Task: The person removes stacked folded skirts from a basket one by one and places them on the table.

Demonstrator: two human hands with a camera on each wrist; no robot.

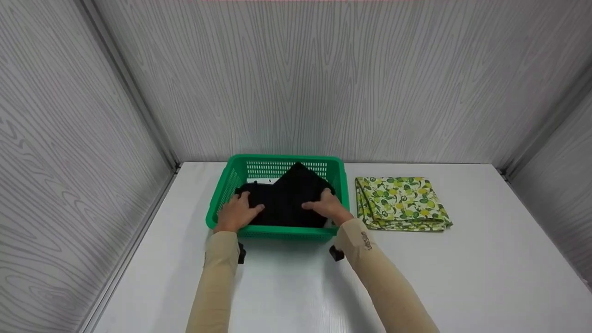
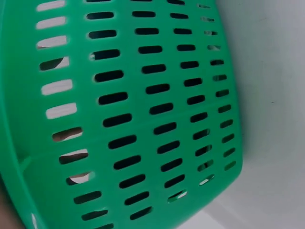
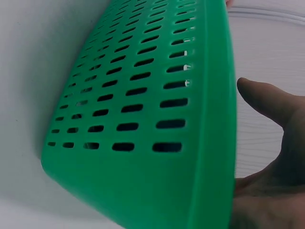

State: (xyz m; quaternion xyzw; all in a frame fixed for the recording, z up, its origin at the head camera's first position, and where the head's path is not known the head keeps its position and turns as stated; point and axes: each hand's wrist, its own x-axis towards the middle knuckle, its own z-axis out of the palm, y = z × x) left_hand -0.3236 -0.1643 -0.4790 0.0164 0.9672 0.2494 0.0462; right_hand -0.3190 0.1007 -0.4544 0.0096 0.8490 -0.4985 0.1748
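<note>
A green plastic basket (image 1: 277, 230) with slotted walls stands on the white table, and a black cloth (image 1: 286, 201) lies in it, one pointed corner rising toward the back. My left hand (image 1: 235, 213) reaches over the basket's left front, fingers spread and touching the cloth's left part. On the other side my right hand (image 1: 329, 206) rests on the cloth's right part, thumb stretched inward. The right wrist view shows that thumb (image 3: 269, 99) extended above the basket rim (image 3: 219, 95). In the left wrist view the basket wall (image 2: 24, 95) hides nearly all of the left hand.
Right of the basket lies a folded cloth with a lemon-and-leaf print (image 1: 402, 203). Something white (image 1: 261, 181) shows behind the black cloth inside the basket. Grey wood-grain panels (image 1: 296, 83) enclose the table (image 1: 286, 286) at the back and both sides.
</note>
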